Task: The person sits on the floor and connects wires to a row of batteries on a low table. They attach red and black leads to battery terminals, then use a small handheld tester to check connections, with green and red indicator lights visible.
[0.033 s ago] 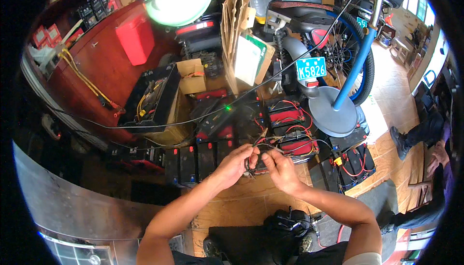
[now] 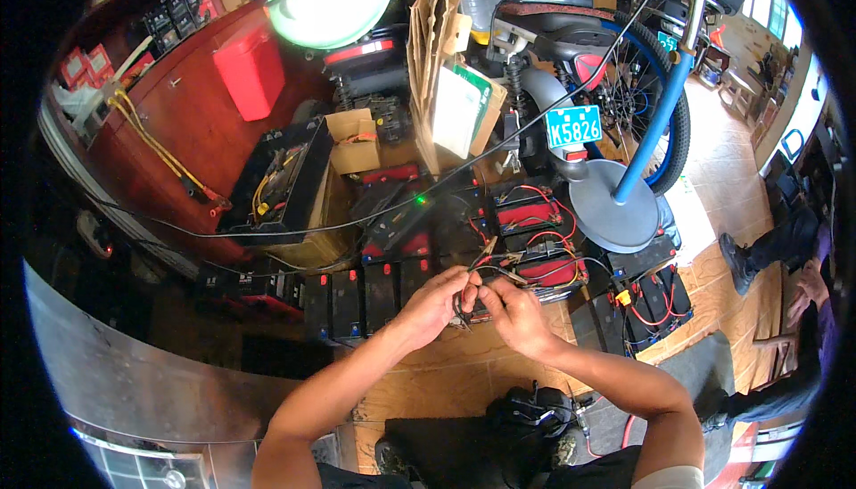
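Observation:
In the middle of the view, both my hands are closed on a thin dark cable (image 2: 489, 268) over the front row of batteries. My left hand (image 2: 434, 306) pinches it, with loose wire ends hanging below the fingers. My right hand (image 2: 520, 318) grips it just beside the left, fingertips nearly touching; the exact spot between them is hidden. Right behind the hands are alligator clips (image 2: 489, 246) and a red-and-black battery (image 2: 546, 272) with red wires. Black batteries (image 2: 383, 288) stand in a row to the left.
A green-lit charger (image 2: 421, 200) lies behind, with a long black cable across. A blue pole on a round grey base (image 2: 615, 208) and parked scooters stand beyond. An open case of wires (image 2: 281, 177) is left; more wired batteries (image 2: 655, 311) and a seated person (image 2: 785, 311) are right.
My right hand's fingertips have shifted slightly left, closer to my left hand. My left hand and the batteries look the same.

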`<state>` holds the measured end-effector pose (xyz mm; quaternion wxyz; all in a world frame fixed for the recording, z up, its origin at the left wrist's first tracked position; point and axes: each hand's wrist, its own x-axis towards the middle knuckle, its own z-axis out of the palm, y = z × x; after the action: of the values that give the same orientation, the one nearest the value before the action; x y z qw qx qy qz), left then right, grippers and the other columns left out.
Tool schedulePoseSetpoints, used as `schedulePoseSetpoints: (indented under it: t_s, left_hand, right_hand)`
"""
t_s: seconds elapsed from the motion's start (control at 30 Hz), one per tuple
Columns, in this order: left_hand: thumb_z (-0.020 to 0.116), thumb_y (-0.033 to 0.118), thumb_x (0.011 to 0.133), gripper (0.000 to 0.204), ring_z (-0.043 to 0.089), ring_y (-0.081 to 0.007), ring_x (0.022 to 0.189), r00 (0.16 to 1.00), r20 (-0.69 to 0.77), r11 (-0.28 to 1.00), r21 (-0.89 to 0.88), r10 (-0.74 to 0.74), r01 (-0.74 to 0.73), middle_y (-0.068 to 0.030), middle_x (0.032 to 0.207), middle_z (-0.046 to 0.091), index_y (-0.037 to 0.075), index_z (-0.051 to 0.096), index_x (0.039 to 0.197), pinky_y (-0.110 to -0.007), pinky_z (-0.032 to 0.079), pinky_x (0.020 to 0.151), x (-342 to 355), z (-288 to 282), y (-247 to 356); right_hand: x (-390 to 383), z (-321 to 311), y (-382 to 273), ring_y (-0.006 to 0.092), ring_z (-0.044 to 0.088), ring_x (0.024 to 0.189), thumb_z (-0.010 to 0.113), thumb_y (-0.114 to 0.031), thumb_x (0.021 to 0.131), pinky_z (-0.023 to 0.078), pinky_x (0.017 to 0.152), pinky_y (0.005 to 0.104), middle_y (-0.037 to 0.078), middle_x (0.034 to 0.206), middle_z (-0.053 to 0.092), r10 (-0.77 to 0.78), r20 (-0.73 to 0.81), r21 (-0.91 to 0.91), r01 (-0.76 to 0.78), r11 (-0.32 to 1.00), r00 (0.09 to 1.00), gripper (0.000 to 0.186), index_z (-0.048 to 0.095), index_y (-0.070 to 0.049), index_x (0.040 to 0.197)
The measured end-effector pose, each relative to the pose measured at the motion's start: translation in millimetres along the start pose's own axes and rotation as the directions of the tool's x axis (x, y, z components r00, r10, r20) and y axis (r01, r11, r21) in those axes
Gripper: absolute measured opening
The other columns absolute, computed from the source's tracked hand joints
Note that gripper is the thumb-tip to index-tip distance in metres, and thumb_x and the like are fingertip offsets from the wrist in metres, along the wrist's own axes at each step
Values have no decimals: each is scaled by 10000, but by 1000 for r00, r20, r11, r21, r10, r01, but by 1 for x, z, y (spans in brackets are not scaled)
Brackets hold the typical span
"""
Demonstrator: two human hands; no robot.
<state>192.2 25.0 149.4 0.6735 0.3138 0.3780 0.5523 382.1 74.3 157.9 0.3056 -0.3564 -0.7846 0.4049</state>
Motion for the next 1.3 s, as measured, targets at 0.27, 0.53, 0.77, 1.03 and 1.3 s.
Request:
schedulePoseSetpoints:
  t_s: [0.27,0.53,0.77,1.03,1.3]
  left_hand:
    - [523,267,1072,273,557,-148,794,992,-4,991,-38,126,-126,-26,840,610,46,647,1174,-301,445,770,-6,8,24]
    - [620,265,1021,255,609,-154,849,987,-157,996,-90,-36,22,-33,911,673,84,627,1201,-300,477,768,-7,11,17]
    - [637,355,1025,281,641,-108,873,978,-168,992,-47,-125,119,-21,1054,720,109,642,1162,-255,454,736,-3,9,-9]
    - [670,297,1007,237,669,-115,954,987,-112,992,-60,-118,112,-4,1069,711,106,638,1144,-256,466,710,-6,8,-12]
    - [671,240,996,238,641,-105,892,987,-145,997,-11,-75,74,-5,992,705,126,615,1196,-261,485,728,-5,2,-11]
  right_hand:
    - [11,11,34,230,637,653,589,-299,1029,521,640,349,128,729,670,243,117,182,-261,948,963,320,693,2,1011]
    - [27,-15,11,107,629,842,589,-115,1003,482,750,234,34,956,703,379,333,671,-500,548,863,250,644,-23,1228]
    - [26,-13,-4,112,670,913,605,-45,984,518,790,251,47,1050,728,241,371,659,-437,612,897,302,630,-16,1284]
    - [18,-8,-5,118,652,910,616,-77,1006,510,778,263,45,1038,729,190,382,555,-389,736,904,317,629,7,1312]
    - [31,-18,1,77,554,687,559,-175,1058,447,657,223,38,810,710,346,93,625,-325,710,934,248,646,-20,1231]
